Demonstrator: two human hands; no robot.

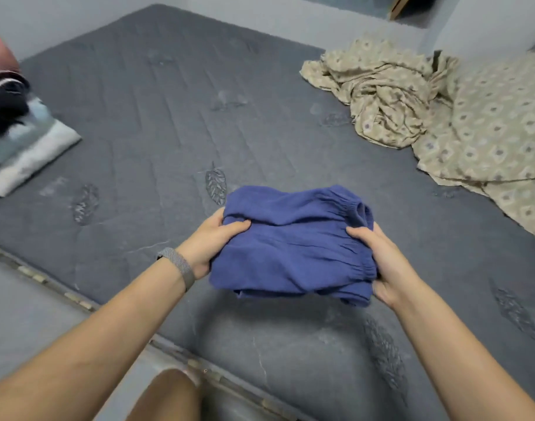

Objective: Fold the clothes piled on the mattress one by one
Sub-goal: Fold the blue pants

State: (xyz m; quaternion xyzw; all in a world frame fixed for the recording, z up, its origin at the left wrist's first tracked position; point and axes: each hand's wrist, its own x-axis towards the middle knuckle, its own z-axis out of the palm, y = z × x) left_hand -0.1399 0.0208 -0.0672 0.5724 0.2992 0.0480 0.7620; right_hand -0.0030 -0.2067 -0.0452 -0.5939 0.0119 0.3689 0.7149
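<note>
Blue crinkled cloth, folded into a thick pad: the blue garment (293,247) is held just above the grey mattress (156,117), near the mattress edge at 6 o'clock. The left hand (210,241) grips its 9 o'clock side, thumb on top and fingers beneath; the right hand (378,262) grips the 3 o'clock side, where a gathered elastic band runs along the fold. Both hands are clamped on the garment, well apart from each other.

By the look of it the fabric is light, soft and limp, with no stiffness of its own; the layers would likely sag or slide open if held by one edge only. Support from below at two opposite sides, as shown, suits it best; the elastic band gives the firmest hold.

A folded stack (20,138) lies at 10 o'clock; a crumpled patterned cloth (390,95) lies at 2 o'clock, seemingly not yet folded.
</note>
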